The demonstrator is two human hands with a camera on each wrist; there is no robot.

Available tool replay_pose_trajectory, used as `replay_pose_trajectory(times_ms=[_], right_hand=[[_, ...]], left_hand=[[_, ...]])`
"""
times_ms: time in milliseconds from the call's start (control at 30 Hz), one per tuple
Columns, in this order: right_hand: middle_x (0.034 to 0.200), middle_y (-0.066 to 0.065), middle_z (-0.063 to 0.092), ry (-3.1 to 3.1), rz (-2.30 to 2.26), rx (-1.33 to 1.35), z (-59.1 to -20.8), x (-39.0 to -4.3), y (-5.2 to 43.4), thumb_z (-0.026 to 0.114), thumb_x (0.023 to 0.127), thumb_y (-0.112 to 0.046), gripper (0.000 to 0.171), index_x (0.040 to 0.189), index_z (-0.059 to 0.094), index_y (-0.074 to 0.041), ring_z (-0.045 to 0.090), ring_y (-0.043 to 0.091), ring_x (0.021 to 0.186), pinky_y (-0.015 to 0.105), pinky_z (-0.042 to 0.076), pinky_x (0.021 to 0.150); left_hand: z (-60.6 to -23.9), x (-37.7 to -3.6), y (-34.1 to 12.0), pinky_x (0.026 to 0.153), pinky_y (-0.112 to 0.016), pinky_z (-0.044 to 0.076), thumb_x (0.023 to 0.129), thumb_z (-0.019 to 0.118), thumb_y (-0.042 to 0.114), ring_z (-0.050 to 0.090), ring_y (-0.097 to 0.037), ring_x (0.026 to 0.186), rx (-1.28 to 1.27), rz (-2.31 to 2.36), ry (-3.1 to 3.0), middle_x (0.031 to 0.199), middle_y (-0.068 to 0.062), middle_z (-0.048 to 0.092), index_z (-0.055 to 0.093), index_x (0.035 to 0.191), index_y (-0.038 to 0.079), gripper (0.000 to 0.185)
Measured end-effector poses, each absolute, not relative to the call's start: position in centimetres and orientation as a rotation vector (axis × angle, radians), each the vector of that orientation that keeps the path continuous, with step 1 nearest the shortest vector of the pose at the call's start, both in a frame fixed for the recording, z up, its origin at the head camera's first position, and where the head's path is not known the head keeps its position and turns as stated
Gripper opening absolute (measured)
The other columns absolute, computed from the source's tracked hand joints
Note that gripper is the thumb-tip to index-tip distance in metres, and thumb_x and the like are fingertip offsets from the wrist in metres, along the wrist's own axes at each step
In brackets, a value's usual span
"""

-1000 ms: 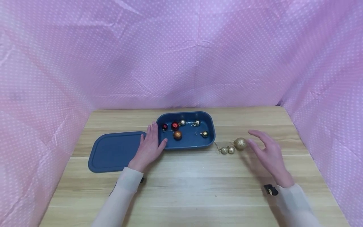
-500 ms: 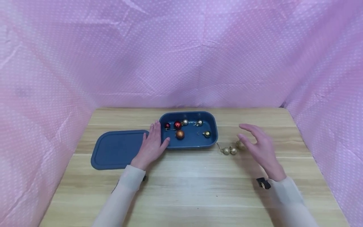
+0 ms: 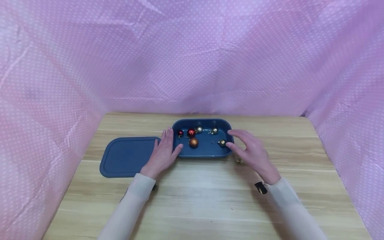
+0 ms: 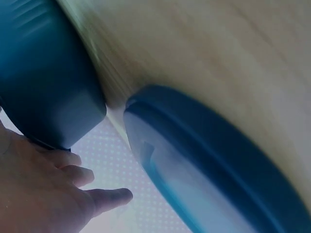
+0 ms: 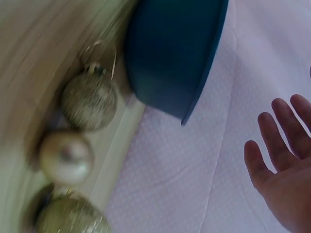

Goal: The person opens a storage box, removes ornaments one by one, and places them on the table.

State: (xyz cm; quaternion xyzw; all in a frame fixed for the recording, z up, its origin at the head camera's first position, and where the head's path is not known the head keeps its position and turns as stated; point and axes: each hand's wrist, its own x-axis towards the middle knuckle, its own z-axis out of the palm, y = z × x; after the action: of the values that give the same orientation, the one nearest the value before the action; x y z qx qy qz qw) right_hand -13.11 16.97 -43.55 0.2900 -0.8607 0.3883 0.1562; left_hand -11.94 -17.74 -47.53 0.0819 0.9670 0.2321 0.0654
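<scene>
My left hand (image 3: 162, 155) lies with straight fingers along the left end of a dark blue box (image 3: 207, 150). In the left wrist view, its fingertips are up at the box's rim. My right hand (image 3: 252, 151) hovers over the box's right end, fingers and thumb apart with nothing between them. Inside the box lie a red bauble (image 3: 191, 133), a smaller dark red one, an orange glitter bauble (image 3: 193, 143) and several gold baubles (image 3: 222, 143). Below the right hand, a glittery gold bauble (image 5: 90, 102), a smooth gold bauble (image 5: 66, 158) and a larger gold one (image 5: 73, 218) sit in a row.
A dark blue lid (image 3: 129, 156) lies flat on the wooden table (image 3: 207, 196), left of the box and close to my left hand. Pink dotted cloth (image 3: 192, 60) hangs behind the table and along both sides.
My right hand has moved left, from beside the large gold bauble, across the loose baubles to the box's right end. My left hand stays at the box. The head view has shifted slightly.
</scene>
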Motion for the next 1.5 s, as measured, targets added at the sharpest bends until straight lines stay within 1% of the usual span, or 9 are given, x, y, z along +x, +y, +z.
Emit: replay_pose_trajectory(times_ms=[100, 200, 400, 667, 867, 1033, 1267, 1500], right_hand=[[0.131, 0.013, 0.070, -2.481, 1.073, 0.887, -43.6, -13.6, 15.8, 0.083, 0.087, -0.010, 0.046, 0.130, 0.069, -0.001, 0.064, 0.032, 0.123, 0.045, 0.049, 0.105], [0.136, 0.015, 0.067, -2.549, 1.043, 0.936, -43.3, -14.1, 14.8, 0.081, 0.090, -0.016, 0.047, 0.133, 0.068, -0.002, 0.061, 0.035, 0.127, 0.053, 0.047, 0.107], [0.148, 0.011, 0.059, -2.706, 0.935, 1.035, -42.3, -14.9, 13.0, 0.074, 0.098, -0.032, 0.053, 0.141, 0.063, -0.005, 0.052, 0.034, 0.139, 0.055, 0.039, 0.114], [0.148, 0.014, 0.058, -2.765, 0.770, 1.173, -42.3, -16.1, 10.6, 0.072, 0.098, -0.041, 0.059, 0.145, 0.061, -0.007, 0.050, 0.033, 0.140, 0.055, 0.037, 0.116], [0.147, 0.012, 0.059, -2.841, 0.729, 1.186, -42.9, -17.0, 9.1, 0.072, 0.098, -0.042, 0.057, 0.144, 0.062, -0.009, 0.051, 0.031, 0.140, 0.056, 0.037, 0.116], [0.147, 0.013, 0.059, -2.904, 0.725, 1.192, -43.9, -17.7, 7.8, 0.076, 0.095, -0.039, 0.058, 0.144, 0.062, -0.010, 0.053, 0.032, 0.138, 0.056, 0.040, 0.113], [0.150, 0.014, 0.057, -3.016, 0.748, 1.161, -45.2, -18.4, 6.7, 0.077, 0.094, -0.040, 0.062, 0.147, 0.059, -0.013, 0.051, 0.032, 0.140, 0.061, 0.037, 0.114], [0.149, 0.011, 0.058, -3.090, 0.778, 1.135, -45.9, -18.8, 5.9, 0.077, 0.095, -0.035, 0.060, 0.147, 0.059, -0.010, 0.053, 0.029, 0.139, 0.051, 0.041, 0.115]], left_hand=[[-47.5, -11.9, -18.1, 0.122, -0.067, 0.009, 0.108, 0.035, 0.059, 0.000, -0.032, 0.159, 0.267, 0.725, 2.913, 0.173, -0.016, 0.007, 0.003, 0.166, 0.003, 0.086], [-47.4, -12.0, -18.3, 0.122, -0.066, 0.008, 0.108, 0.036, 0.058, 0.000, -0.032, 0.159, 0.290, 0.732, 2.914, 0.173, -0.015, 0.008, 0.005, 0.166, 0.004, 0.085], [-47.5, -12.2, -18.9, 0.122, -0.067, 0.009, 0.109, 0.037, 0.055, 0.001, -0.031, 0.159, 0.329, 0.713, 2.917, 0.174, -0.013, 0.009, 0.007, 0.167, 0.006, 0.081], [-47.3, -12.2, -19.1, 0.123, -0.065, 0.008, 0.110, 0.036, 0.052, -0.001, -0.030, 0.159, 0.328, 0.657, 2.900, 0.174, -0.011, 0.005, 0.004, 0.167, 0.007, 0.079], [-47.5, -12.1, -19.1, 0.122, -0.065, 0.009, 0.111, 0.035, 0.049, 0.000, -0.031, 0.159, 0.336, 0.618, 2.915, 0.174, -0.010, 0.004, 0.006, 0.167, 0.006, 0.077], [-47.7, -12.1, -18.9, 0.122, -0.066, 0.010, 0.112, 0.036, 0.045, 0.001, -0.031, 0.159, 0.337, 0.572, 2.937, 0.174, -0.010, 0.005, 0.007, 0.167, 0.005, 0.074], [-47.7, -12.1, -18.7, 0.121, -0.067, 0.010, 0.112, 0.038, 0.042, 0.001, -0.030, 0.160, 0.347, 0.549, 2.959, 0.173, -0.012, 0.010, 0.009, 0.166, 0.004, 0.072], [-47.5, -11.9, -18.7, 0.122, -0.067, 0.010, 0.112, 0.036, 0.044, 0.000, -0.030, 0.160, 0.341, 0.514, 2.960, 0.174, -0.012, 0.007, 0.009, 0.166, 0.003, 0.073]])
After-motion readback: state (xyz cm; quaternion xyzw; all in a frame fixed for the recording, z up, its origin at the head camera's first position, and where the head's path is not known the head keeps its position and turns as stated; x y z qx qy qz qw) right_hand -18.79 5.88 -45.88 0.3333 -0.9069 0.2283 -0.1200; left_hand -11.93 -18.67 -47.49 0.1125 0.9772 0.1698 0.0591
